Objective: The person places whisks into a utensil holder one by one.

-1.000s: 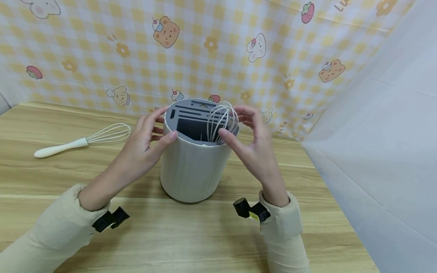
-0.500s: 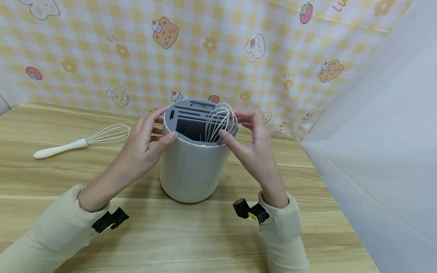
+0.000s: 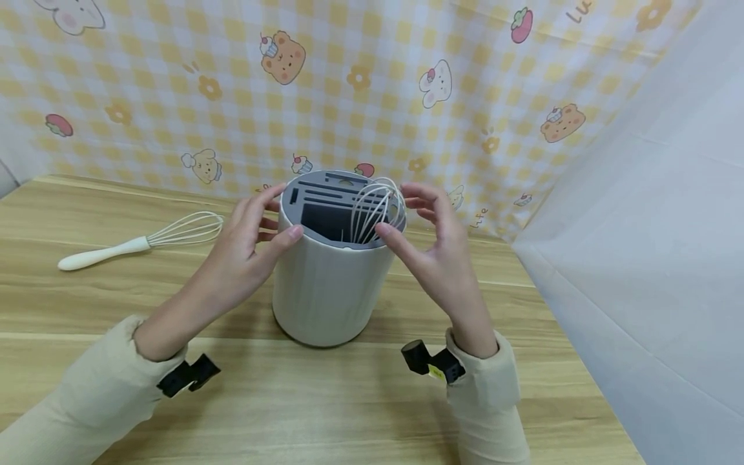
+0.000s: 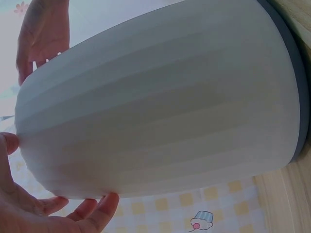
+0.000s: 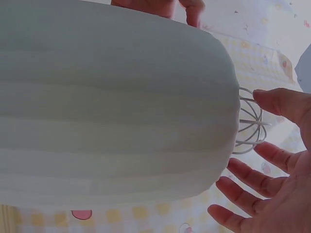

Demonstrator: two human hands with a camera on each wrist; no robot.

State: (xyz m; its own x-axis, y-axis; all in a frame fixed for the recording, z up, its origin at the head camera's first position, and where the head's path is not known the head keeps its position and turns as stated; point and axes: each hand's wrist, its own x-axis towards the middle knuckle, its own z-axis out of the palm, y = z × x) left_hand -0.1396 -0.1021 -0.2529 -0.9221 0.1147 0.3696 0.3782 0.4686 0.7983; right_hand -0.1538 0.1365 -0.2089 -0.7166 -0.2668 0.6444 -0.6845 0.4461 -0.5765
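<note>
A cream, ribbed knife and utensil holder (image 3: pixel 328 294) stands upright on the table, its grey top (image 3: pixel 316 200) cut with slots and one large opening. My left hand (image 3: pixel 250 236) holds it at the upper left, thumb at the front rim and fingers against the side. A whisk (image 3: pixel 369 206) sits in the opening with its wire loops upward; its handle is hidden inside. My right hand (image 3: pixel 438 252) is spread at the right of the rim, the thumb right at the loops. In the right wrist view its fingers (image 5: pixel 262 182) are parted beside the holder's top.
A second whisk (image 3: pixel 139 244) with a cream handle lies on the wooden table (image 3: pixel 279 400), left of the holder. Behind is a yellow checked cloth (image 3: pixel 360 103) with cartoon prints. White sheeting (image 3: pixel 651 213) borders the table on the right.
My right hand has shifted slightly right, its fingers and thumb easing away from the whisk's loops. My left hand and the holder stay as they were.
</note>
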